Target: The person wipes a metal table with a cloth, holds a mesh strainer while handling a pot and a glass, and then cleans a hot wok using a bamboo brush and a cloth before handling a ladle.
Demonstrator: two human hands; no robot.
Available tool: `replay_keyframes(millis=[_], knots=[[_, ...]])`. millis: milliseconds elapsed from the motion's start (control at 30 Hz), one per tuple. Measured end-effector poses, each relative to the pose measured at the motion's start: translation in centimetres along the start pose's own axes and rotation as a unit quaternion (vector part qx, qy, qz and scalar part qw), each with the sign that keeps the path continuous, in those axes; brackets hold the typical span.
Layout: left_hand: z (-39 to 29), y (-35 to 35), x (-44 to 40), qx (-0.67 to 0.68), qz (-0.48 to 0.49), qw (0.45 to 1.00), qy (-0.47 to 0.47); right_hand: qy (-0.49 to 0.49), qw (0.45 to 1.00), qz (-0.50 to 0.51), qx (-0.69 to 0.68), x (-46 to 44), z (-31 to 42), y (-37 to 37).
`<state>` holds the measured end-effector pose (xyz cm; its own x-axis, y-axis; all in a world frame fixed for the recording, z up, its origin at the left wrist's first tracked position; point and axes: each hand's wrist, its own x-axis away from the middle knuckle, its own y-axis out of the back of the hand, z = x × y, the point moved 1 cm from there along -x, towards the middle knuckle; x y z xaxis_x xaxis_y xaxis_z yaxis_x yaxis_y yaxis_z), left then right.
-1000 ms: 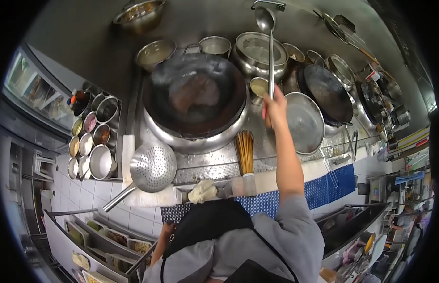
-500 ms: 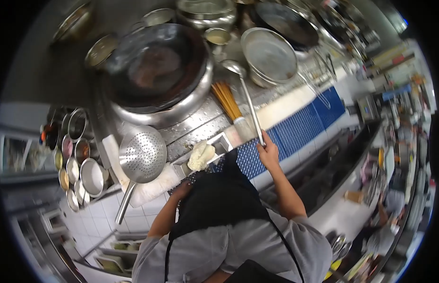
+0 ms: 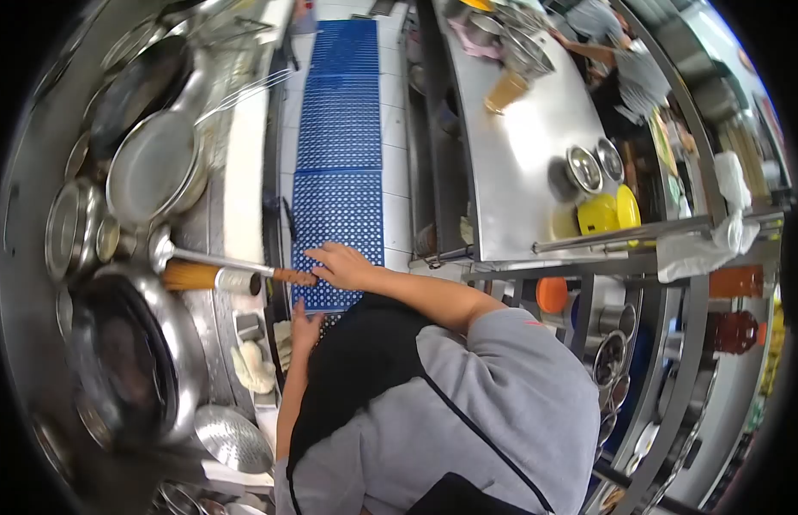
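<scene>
A ladle (image 3: 219,258) lies with its bowl at the wok range and its wooden handle end reaching out past the counter's edge. My right hand (image 3: 346,266) is at that handle end, fingers apart and not wrapped round it; whether they touch it I cannot tell. My left hand (image 3: 306,328) is close to my apron, just beyond the counter edge, its fingers apart and holding nothing visible. Beside the ladle lies a bamboo wok brush (image 3: 191,276) with a pale bound end (image 3: 238,281). A crumpled whitish cloth (image 3: 254,367) rests by a small metal trough at the counter edge.
A large dark wok (image 3: 120,360) sits on the range; a perforated strainer (image 3: 234,438) is nearer me. A metal basin (image 3: 154,167) stands farther along. Blue matting (image 3: 337,129) covers the aisle. Opposite is a steel table (image 3: 519,163) with bowls (image 3: 583,169); a person (image 3: 631,69) stands behind it.
My view and body have turned right, towards the aisle and steel table. My right hand has loosened from the ladle handle, which now lies across the counter. My left hand has come forward.
</scene>
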<state>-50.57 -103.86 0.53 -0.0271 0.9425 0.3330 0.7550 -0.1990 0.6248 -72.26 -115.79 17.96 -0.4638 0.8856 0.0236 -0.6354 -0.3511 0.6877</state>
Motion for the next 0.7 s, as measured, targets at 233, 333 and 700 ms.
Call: replay_keyframes(millis=[233, 333, 700], knots=[[0.3, 3.7, -8.4, -0.067, -0.124, 0.985, -0.099, -0.126, 0.99, -0.041, 0.055, 10.3, -9.1, 6.0], [8.5, 0.4, -12.3, -0.127, -0.122, 0.975, -0.135, -0.089, 0.978, -0.143, 0.121, 13.1, -9.4, 10.3], [8.7, -2.7, -11.4, -0.192, -0.202, 0.954, -0.107, -0.047, 0.948, -0.181, 0.259, 16.9, -12.7, 15.5]])
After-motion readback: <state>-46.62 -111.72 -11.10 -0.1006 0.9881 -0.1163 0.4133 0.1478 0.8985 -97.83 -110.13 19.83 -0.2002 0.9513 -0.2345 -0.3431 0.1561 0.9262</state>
